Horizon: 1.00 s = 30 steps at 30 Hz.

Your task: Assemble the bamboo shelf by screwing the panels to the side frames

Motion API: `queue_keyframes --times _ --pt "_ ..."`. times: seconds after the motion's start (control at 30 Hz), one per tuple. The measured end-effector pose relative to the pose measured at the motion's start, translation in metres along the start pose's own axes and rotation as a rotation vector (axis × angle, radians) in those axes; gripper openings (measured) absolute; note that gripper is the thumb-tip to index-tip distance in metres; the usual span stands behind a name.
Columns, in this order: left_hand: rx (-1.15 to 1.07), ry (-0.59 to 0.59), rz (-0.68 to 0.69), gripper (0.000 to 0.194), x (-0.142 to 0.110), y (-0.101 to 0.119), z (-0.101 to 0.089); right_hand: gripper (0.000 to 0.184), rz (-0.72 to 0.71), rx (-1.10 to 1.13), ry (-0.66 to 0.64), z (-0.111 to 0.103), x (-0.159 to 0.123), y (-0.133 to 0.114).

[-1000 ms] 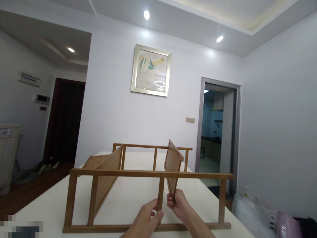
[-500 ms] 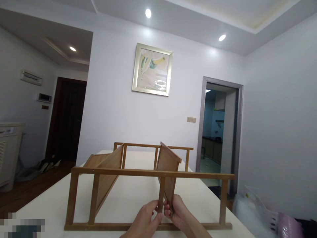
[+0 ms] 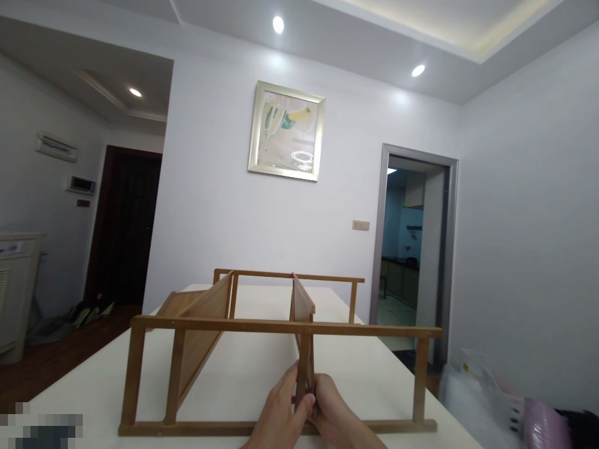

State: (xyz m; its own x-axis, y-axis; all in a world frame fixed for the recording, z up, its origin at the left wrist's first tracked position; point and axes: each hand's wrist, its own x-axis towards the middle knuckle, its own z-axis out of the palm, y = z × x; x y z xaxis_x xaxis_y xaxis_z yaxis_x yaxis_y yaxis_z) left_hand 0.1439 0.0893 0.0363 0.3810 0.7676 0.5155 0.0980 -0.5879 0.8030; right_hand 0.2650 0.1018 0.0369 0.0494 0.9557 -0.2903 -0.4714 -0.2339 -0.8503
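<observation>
A wooden shelf frame (image 3: 374,328) lies on its side on a white table, its near ladder-like side facing me. Around the lower part of that side's middle crossbar (image 3: 303,365), my left hand (image 3: 283,405) is closed. Just right of the crossbar, my right hand (image 3: 330,399) grips the lower near edge of a wooden shelf board (image 3: 303,298). The board stands on edge close against the crossbar and reaches back to the far side rail. My right fingertips are hidden behind the crossbar and board. Another shelf board (image 3: 206,337) sits upright between the sides at the left.
The white table (image 3: 374,386) carries the frame. A further wooden panel (image 3: 180,302) slants at the frame's left end. White and pink wrapped bundles (image 3: 540,424) lie beyond the table at right. A doorway (image 3: 402,249) opens behind on the right.
The shelf board in my right hand has swung left, from slanting away to lying nearly flush with the middle crossbar. My hands have drawn closer together.
</observation>
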Motion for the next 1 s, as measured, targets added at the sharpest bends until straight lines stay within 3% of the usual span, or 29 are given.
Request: queue_keyframes --times 0.4,0.57,0.77,1.0 --pt "0.077 0.151 -0.011 0.057 0.001 -0.027 0.012 0.014 -0.012 0.021 -0.13 0.005 0.002 0.006" --pt "0.118 0.148 -0.006 0.051 0.001 -0.032 0.01 0.021 0.0 0.014 -0.038 0.007 0.001 0.006" --pt "0.126 0.116 -0.059 0.044 0.002 -0.029 0.009 0.015 -0.037 0.011 0.006 0.006 0.009 0.012" --pt "0.113 0.134 -0.088 0.049 0.002 -0.03 0.011 0.02 -0.1 -0.031 0.025 0.001 0.016 0.013"
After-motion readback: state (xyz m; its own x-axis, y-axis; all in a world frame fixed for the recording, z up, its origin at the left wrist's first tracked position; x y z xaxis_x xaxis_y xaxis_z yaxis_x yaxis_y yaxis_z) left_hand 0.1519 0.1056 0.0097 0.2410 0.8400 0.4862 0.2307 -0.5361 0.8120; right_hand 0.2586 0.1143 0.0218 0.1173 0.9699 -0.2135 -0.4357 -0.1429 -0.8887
